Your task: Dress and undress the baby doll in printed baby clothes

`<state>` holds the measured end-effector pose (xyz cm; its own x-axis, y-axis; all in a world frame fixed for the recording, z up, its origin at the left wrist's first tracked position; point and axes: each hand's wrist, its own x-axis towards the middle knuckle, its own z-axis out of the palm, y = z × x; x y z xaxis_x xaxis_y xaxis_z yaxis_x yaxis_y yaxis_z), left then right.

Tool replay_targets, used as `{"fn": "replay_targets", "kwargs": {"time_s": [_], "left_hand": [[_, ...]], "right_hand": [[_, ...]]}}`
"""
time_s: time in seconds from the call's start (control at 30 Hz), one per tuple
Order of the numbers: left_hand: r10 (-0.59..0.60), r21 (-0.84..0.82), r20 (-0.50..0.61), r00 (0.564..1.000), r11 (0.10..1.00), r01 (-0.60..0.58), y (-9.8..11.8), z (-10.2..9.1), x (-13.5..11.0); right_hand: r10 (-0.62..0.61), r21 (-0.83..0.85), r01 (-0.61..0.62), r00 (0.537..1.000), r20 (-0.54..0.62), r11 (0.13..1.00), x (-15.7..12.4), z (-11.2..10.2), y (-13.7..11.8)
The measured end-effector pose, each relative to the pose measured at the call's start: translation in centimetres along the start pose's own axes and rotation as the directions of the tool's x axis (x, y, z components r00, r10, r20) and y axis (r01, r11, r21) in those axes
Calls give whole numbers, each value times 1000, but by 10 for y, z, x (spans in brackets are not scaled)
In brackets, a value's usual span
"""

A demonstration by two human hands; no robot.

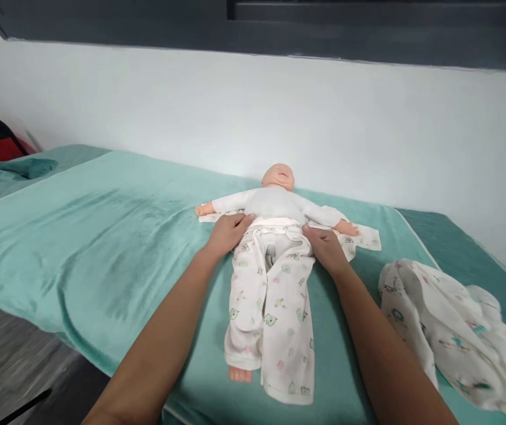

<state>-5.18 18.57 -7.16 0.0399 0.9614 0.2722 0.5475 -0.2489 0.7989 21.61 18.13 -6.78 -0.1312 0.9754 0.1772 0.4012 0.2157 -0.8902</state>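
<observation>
Doll (275,200): one, lying on its back at the centre of the frame, head toward the top, arms spread, in a white top. Head and hands look smooth and firm, probably a little slippery; likely light overall, best supported under the trunk.

Pants (286,307): one pair, white with small animal prints, on the doll's legs, lower centre. Gap at the crotch; toes show at the left cuff, while the right cuff covers its foot. Thin, soft, limp cloth by appearance; the waistband sides offer the surest hold, pulled gently and evenly.

Left hand (230,231): closed in on the waistband's left side, thumb uppermost.

Right hand (324,245): likewise at the right side, fingers partly hidden.

Shirt (370,239): printed, spread beneath the doll, sleeve showing at centre right.

Clothes (452,330): soft printed heap, lower right, apart from the doll.

Blanket (102,248): green, plush, under everything listed.
</observation>
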Motion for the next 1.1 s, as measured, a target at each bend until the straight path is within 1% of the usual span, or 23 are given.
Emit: {"fn": "replay_targets", "kwargs": {"time_s": [0.07,0.13,0.17,0.2,0.23,0.27,0.33,0.43,0.5,0.57,0.63,0.67,0.7,0.8,0.87,0.93,1.0,1.07,1.1], "left_hand": [[-52,-91,137,989,994,65,-3,-12,-12],[-53,-192,297,953,975,114,-5,-24,-23],[-39,-230,358,933,965,129,-6,-29,-28],[-28,-256,399,917,956,141,-7,-33,-31],[-24,-271,419,908,951,150,-7,-35,-34],[-22,-277,416,909,949,150,-8,-36,-36],[-2,-272,348,938,957,103,-9,-31,-40],[48,-237,159,986,972,-9,-10,-17,-47],[40,-188,29,999,982,-34,-8,-8,-54],[19,-140,-80,997,990,-31,-5,-1,-59],[3,-101,-129,992,995,-17,-1,3,-62],[-7,-94,-123,992,996,-4,1,3,-63],[-21,-99,-98,995,995,11,2,2,-63],[-70,-168,23,997,983,73,5,-3,-67],[-86,-226,107,990,968,109,6,-7,-74],[-64,-244,148,987,965,99,6,-10,-83],[3,-194,105,995,981,17,6,-9,-92],[87,-86,14,996,993,-86,6,-6,-100],[116,-31,-24,993,993,-117,6,-3,-103]], "right_hand": [[-25,-47,31,991,128,998,-9,-8,-1],[-20,-65,39,963,269,997,-18,-16,-3],[-6,-73,30,949,315,997,-23,-18,-4],[13,-84,16,943,332,996,-28,-18,-6],[31,-100,2,947,320,995,-33,-17,-8],[48,-121,-13,955,292,993,-38,-14,-10],[67,-163,-34,977,201,986,-47,-5,-14],[31,-225,-28,999,14,974,-59,14,-19],[-20,-263,-15,991,-130,965,-66,27,-22],[-53,-288,-22,966,-251,957,-70,36,-23],[-49,-284,-44,949,-313,958,-72,41,-24],[-33,-266,-53,951,-308,963,-72,42,-24],[-12,-238,-57,961,-277,970,-72,41,-24],[49,-137,-62,994,-96,989,-74,31,-23],[68,-87,-66,997,24,994,-78,23,-22],[86,-63,-79,990,112,995,-85,18,-23],[106,-64,-98,984,142,993,-94,20,-25],[96,-88,-88,992,83,992,-103,27,-28],[71,-96,-69,997,18,993,-107,32,-29]]}}
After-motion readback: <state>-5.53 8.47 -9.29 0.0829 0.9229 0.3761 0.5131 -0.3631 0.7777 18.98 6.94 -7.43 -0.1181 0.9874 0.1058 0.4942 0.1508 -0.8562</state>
